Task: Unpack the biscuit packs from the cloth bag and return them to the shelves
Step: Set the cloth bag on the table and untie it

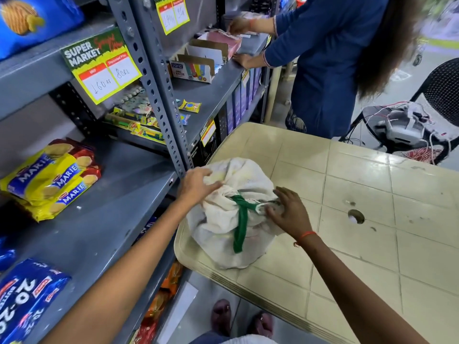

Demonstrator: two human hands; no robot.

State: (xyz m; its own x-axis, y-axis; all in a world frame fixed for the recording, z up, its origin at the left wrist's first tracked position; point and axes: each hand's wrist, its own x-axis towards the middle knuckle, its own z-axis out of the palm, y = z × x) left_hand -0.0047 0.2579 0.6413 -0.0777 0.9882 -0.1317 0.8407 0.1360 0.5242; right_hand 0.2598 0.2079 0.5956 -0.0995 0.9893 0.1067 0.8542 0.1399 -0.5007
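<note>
A cream-white cloth bag (223,234), bulging and closed at the top by a knotted dark green fabric strap (242,219), is seen standing on the near left corner of a beige moulded plastic table (372,194) with a tile-like grid pattern. The bag's contents are hidden by the cloth. The left hand (197,186) is placed on the bag's far left shoulder, its fingers drawn together and curled into a bunch of gathered cloth just beside the knot. The right hand (289,213), with a thin orange thread (306,235) tied at the wrist, is laid on the right side of the bag; its fingers are spread apart and only slightly bent, and the thumb tip is held against the pale loop of fabric next to the knot, though whether anything is pinched there cannot be told. Just left of the table a grey perforated-metal shelving rack (159,95) is seen. On its middle shelf a stack of yellow and blue Marie biscuit packs (49,180) is laid, well apart from the bag, and a blue 20-20 biscuit pack (27,296) is seen on the near edge of the same shelf. A green and yellow supermarket price card (101,64) is fixed to the shelf edge above. Beyond the table, a second person in a dark blue garment (335,58) is seen with both hands on a higher shelf.
</note>
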